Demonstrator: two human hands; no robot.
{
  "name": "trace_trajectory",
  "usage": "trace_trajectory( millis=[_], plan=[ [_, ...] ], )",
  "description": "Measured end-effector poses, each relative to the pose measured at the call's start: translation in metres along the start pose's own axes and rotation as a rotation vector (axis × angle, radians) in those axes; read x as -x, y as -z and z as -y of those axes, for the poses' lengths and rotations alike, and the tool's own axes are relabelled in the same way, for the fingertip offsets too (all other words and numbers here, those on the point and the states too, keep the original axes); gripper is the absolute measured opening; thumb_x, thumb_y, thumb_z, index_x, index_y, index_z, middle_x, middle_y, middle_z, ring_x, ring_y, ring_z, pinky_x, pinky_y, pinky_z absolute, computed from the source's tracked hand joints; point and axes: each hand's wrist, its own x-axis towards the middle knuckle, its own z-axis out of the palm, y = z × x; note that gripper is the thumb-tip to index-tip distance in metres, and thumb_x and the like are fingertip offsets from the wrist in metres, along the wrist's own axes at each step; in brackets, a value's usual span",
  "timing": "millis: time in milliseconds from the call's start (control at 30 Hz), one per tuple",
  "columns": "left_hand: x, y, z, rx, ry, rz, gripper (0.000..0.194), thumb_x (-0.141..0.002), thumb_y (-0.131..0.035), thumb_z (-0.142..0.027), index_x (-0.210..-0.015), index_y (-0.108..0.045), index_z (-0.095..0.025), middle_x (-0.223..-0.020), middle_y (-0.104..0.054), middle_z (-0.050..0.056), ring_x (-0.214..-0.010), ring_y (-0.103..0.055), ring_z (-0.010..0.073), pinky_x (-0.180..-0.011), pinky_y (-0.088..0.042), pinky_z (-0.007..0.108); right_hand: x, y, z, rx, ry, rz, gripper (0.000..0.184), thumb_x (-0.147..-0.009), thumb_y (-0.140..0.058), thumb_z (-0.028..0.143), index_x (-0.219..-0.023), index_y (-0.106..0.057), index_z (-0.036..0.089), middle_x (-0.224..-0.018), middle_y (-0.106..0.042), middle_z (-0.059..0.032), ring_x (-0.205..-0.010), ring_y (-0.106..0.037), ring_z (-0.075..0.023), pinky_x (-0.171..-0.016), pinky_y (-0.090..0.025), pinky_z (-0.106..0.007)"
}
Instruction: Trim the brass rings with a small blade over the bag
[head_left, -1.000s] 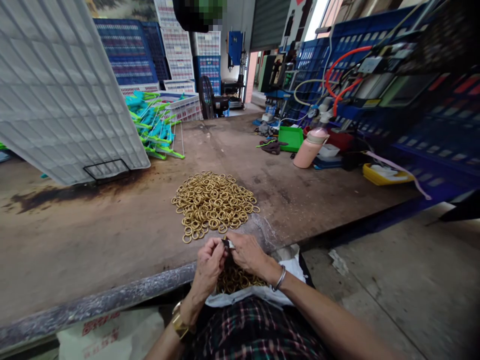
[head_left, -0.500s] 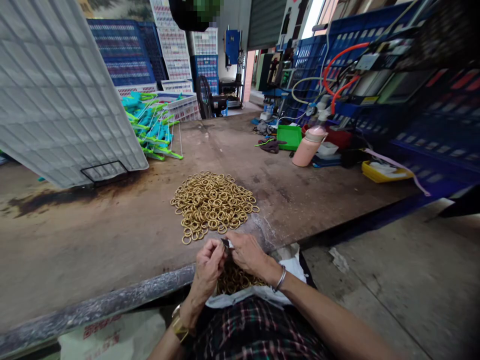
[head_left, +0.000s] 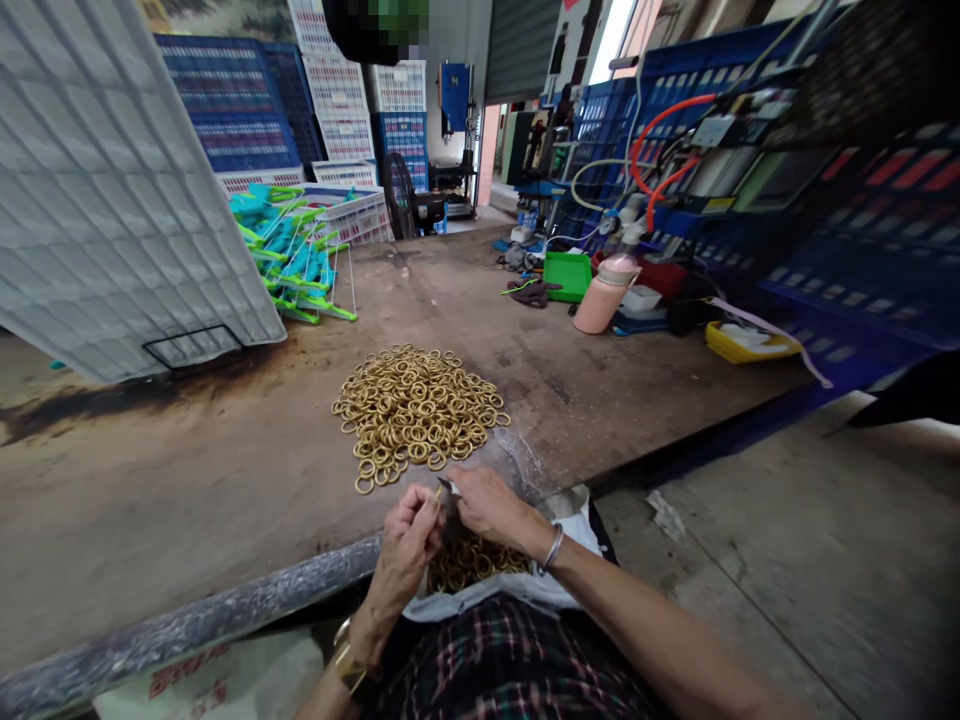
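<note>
My left hand (head_left: pixel 411 535) is closed, pinching a gold-coloured ring (head_left: pixel 439 491) that shows only as a sliver at the fingertips. Closed around a small knife (head_left: pixel 447 485) with a dark blade is my right hand (head_left: pixel 491 508); most of the tool is hidden by the fingers. The blade lies close to the ring, and I cannot tell if they touch. Just beyond both hands, a heap of gold-coloured rings (head_left: pixel 420 405) lies on the worktable (head_left: pixel 247 470). Below the hands, darker-looking rings (head_left: pixel 476 565) fill an open white sack (head_left: pixel 574 520) at my lap.
A grey-white plastic crate (head_left: pixel 142 200) stands on its side at left, beside green and turquoise hangers (head_left: pixel 296 260). Toward the right are a pink bottle (head_left: pixel 604 298), a green tray (head_left: pixel 568 276), a dark glove (head_left: pixel 534 292) and a yellow dish (head_left: pixel 750 342). The table edge (head_left: pixel 195 605) runs before me.
My left hand has drawn slightly away from the right, so the knife blade and ring show more clearly between them. The whole view has shifted a little as the head turned.
</note>
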Motion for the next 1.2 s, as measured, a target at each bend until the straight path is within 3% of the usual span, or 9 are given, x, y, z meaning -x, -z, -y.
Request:
trace_trajectory(
  millis=[133,300,433,567,767,967,1067,1200],
  plan=[
    [0.006,-0.009,-0.014,0.184,0.053,0.056,0.032,-0.069,-0.065,-0.042,-0.067,-0.044,-0.018,-0.053,-0.047,-0.007,-0.036,-0.031,0.0021,-0.033,-0.021,0.014,-0.008,0.003,-0.021,0.118,-0.248,-0.068,0.023,-0.079,-0.041,0.014,-0.098,-0.053,0.014,-0.080,-0.064,-0.0095,-0.072,-0.059,-0.0179,-0.061,-0.034,-0.025],
    [0.000,-0.008,-0.018,0.358,0.129,-0.040,0.028,-0.071,-0.064,-0.038,-0.071,-0.046,-0.016,-0.067,-0.056,-0.001,-0.041,-0.037,0.0023,-0.032,-0.021,0.012,-0.025,0.024,-0.059,0.126,-0.505,-0.294,0.023,-0.086,-0.035,0.020,-0.106,-0.047,0.017,-0.093,-0.062,-0.0087,-0.083,-0.059,-0.0185,-0.065,-0.035,-0.026],
    [-0.005,-0.001,-0.011,0.446,0.194,-0.076,0.023,-0.069,-0.066,-0.031,-0.073,-0.049,-0.016,-0.067,-0.057,0.000,-0.041,-0.040,0.0028,-0.032,-0.022,0.012,-0.033,0.031,-0.084,0.151,-0.583,-0.279,0.023,-0.087,-0.039,0.031,-0.104,-0.047,0.019,-0.101,-0.058,-0.0089,-0.086,-0.058,-0.0198,-0.065,-0.036,-0.026],
    [-0.008,0.004,-0.006,0.542,0.254,-0.062,0.023,-0.067,-0.067,-0.025,-0.083,-0.055,-0.016,-0.063,-0.056,-0.001,-0.043,-0.044,0.0048,-0.034,-0.027,0.013,-0.035,0.028,-0.093,0.150,-0.562,-0.245,0.021,-0.087,-0.037,0.029,-0.103,-0.048,0.021,-0.097,-0.058,-0.0068,-0.084,-0.059,-0.0192,-0.064,-0.036,-0.026],
    [-0.013,0.004,-0.002,0.550,0.322,-0.130,0.019,-0.063,-0.070,-0.022,-0.068,-0.054,-0.013,-0.071,-0.061,0.004,-0.058,-0.056,0.0105,-0.039,-0.035,0.015,-0.021,0.022,-0.086,0.080,-0.484,-0.333,0.015,-0.084,-0.038,0.019,-0.094,-0.049,0.018,-0.089,-0.059,-0.0060,-0.078,-0.056,-0.0175,-0.062,-0.034,-0.025],
    [-0.013,-0.006,0.003,0.290,0.177,-0.123,0.031,-0.064,-0.070,-0.034,-0.083,-0.054,-0.017,-0.060,-0.053,-0.004,-0.047,-0.048,0.0058,-0.034,-0.025,0.012,-0.001,0.003,-0.043,-0.315,-0.107,-0.441,0.010,-0.084,-0.037,0.021,-0.087,-0.046,0.019,-0.075,-0.055,-0.0002,-0.068,-0.051,-0.0136,-0.064,-0.036,-0.023],
    [-0.012,-0.008,0.002,0.202,0.134,-0.153,0.040,-0.065,-0.068,-0.042,-0.093,-0.053,-0.019,-0.057,-0.050,-0.006,-0.041,-0.040,0.0036,-0.034,-0.021,0.012,0.004,-0.003,-0.015,-0.423,-0.001,-0.388,0.009,-0.082,-0.039,0.019,-0.087,-0.047,0.020,-0.075,-0.053,0.0004,-0.069,-0.050,-0.0129,-0.066,-0.036,-0.023],
    [-0.011,-0.005,0.002,0.116,0.113,-0.188,0.038,-0.063,-0.067,-0.046,-0.082,-0.053,-0.016,-0.053,-0.047,-0.007,-0.037,-0.034,0.0019,-0.033,-0.017,0.013,0.005,-0.001,0.009,-0.545,0.048,-0.285,0.009,-0.082,-0.040,0.020,-0.087,-0.047,0.019,-0.073,-0.050,0.0022,-0.066,-0.046,-0.0112,-0.062,-0.035,-0.022]
  ],
)
